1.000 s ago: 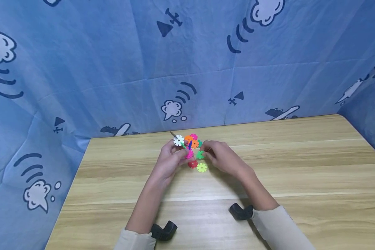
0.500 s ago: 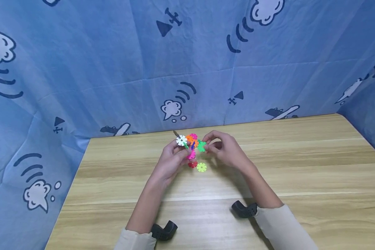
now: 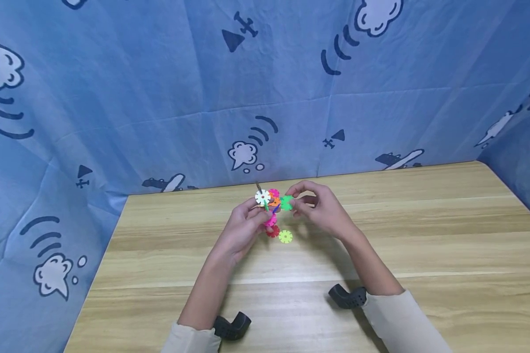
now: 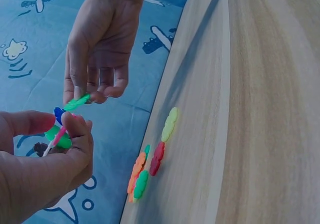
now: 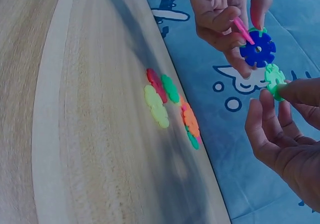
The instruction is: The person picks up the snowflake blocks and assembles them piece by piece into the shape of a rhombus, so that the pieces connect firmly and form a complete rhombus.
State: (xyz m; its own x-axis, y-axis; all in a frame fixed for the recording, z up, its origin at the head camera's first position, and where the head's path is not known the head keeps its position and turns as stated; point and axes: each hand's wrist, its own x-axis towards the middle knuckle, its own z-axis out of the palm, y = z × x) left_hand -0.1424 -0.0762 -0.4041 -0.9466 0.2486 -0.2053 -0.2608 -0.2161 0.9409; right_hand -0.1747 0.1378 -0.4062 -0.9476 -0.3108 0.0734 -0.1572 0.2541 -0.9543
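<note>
My left hand (image 3: pixel 243 224) pinches a small joined cluster of notched plastic discs. It includes a pink disc (image 3: pixel 271 220), a white disc (image 3: pixel 262 197), a blue disc (image 5: pixel 257 51), another green disc (image 4: pixel 61 138) and a dark brown one (image 4: pixel 40 149). Between thumb and fingertips, my right hand (image 3: pixel 321 206) holds a bright green disc (image 3: pixel 285 202). In the right wrist view that green disc's edge meets the blue disc's rim; whether their notches interlock I cannot tell. Both hands are raised above the table.
Loose discs lie beneath the hands on the wooden table (image 3: pixel 424 235): a yellow-green disc (image 3: pixel 285 237), a red disc (image 3: pixel 273 231), orange discs (image 4: pixel 136 171), and green discs (image 4: pixel 141 184). A blue patterned cloth (image 3: pixel 159 88) hangs behind the table's back edge.
My right hand has moved slightly up and away with the green disc, bringing it against the blue disc. My left hand has turned the cluster, shifting the white disc to the right.
</note>
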